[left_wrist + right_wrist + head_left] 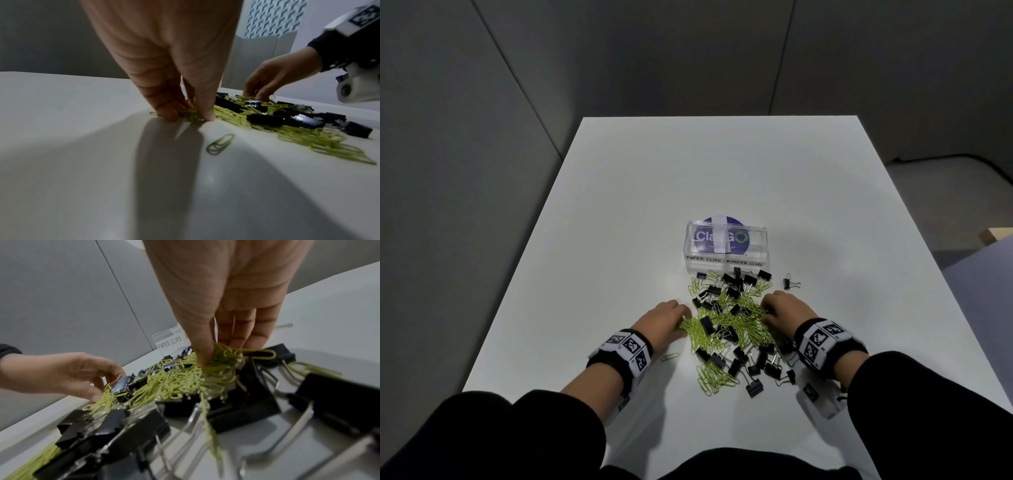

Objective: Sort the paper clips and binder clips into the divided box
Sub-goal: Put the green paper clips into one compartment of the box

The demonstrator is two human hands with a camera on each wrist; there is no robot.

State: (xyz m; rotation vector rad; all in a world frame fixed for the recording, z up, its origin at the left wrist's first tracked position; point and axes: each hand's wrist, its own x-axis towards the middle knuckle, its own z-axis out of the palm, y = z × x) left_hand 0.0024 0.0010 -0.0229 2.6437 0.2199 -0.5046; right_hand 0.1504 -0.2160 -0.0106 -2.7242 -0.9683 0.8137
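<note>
White surface (619, 205) is backed by grey walls. Green paper clips (736, 322) and black binder clips (732, 284) are heaped together just in front of a clear divided box (726, 263), labelled for each kind. A bunch of paper clips is pinched at the heap's left edge by the left hand (664, 320). Paper clips are pinched in the heap by the curled fingers (205, 350) of the right hand (787, 308). One stray paper clip (220, 143) lies apart.
</note>
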